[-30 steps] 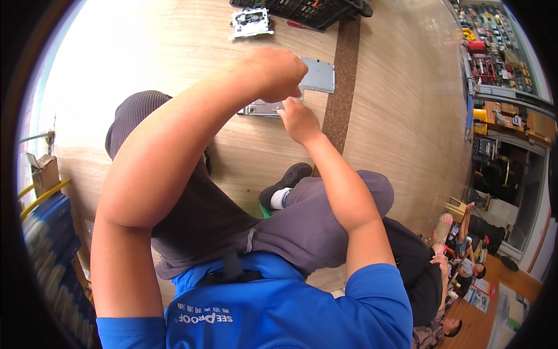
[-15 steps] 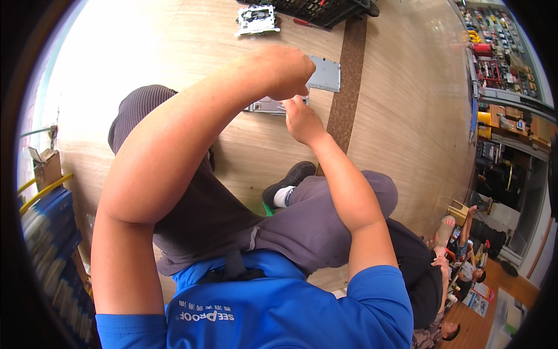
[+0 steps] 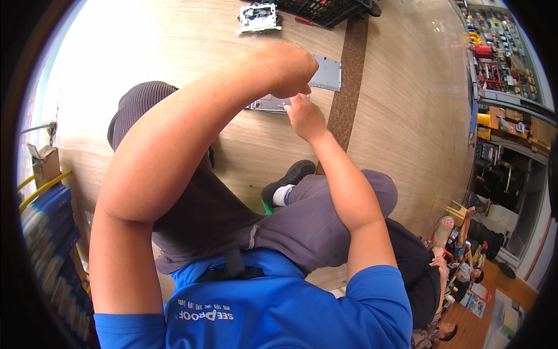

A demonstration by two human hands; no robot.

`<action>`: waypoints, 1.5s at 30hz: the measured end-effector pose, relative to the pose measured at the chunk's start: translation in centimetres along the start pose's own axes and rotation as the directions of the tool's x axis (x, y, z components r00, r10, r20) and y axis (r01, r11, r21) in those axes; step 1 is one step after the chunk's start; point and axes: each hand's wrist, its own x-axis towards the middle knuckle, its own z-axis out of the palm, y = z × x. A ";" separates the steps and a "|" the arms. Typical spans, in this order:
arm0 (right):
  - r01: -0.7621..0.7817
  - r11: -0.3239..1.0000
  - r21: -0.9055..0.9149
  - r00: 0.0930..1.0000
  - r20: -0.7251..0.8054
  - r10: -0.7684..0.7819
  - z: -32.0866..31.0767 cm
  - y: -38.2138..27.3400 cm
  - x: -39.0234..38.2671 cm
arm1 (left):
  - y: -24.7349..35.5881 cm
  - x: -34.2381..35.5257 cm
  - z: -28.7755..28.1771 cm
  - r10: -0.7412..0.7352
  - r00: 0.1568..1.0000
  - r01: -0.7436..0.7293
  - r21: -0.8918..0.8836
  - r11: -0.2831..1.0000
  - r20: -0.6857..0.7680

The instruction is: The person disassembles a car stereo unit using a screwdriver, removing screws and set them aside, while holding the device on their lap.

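Observation:
A silver metal housing (image 3: 263, 104) lies on the floor, partly hidden under my hands. My left hand (image 3: 290, 71) is closed over it, fingertips bent down; whatever it holds is hidden. Just below and right, my right hand (image 3: 307, 116) has its thumb and index finger closed at the housing around a small piece I cannot make out. A flat grey metal plate (image 3: 328, 72) lies just beyond my hands. Farther off sits a white-framed mechanism (image 3: 257, 18) with dark parts.
A black plastic crate (image 3: 317, 10) and red-handled tool (image 3: 303, 20) lie at the top. My bent legs and shoe (image 3: 293, 177) are below my hands. Blue stacked items (image 3: 46, 221) stand left. Other people (image 3: 444, 328) sit at the lower right, near crowded shelves (image 3: 497, 52).
My hands stay at the housing and have shifted slightly right in the picture, along with the floor and objects. My right hand's fingers have changed position a little.

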 end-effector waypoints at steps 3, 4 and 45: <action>-0.065 0.997 -0.035 0.995 0.073 0.068 0.0 -0.1 0.1 | -0.2 0.1 0.2 -0.001 1.000 0.001 0.003 1.000 0.007; 0.002 1.000 -0.024 1.000 0.022 -0.001 0.0 -0.1 -0.1 | -0.2 0.2 0.3 0.005 1.000 -0.005 0.009 1.000 0.005; -0.047 0.997 -0.065 0.997 0.059 0.051 0.2 0.1 0.1 | -0.3 0.4 0.5 0.014 1.000 -0.014 0.025 1.000 -0.007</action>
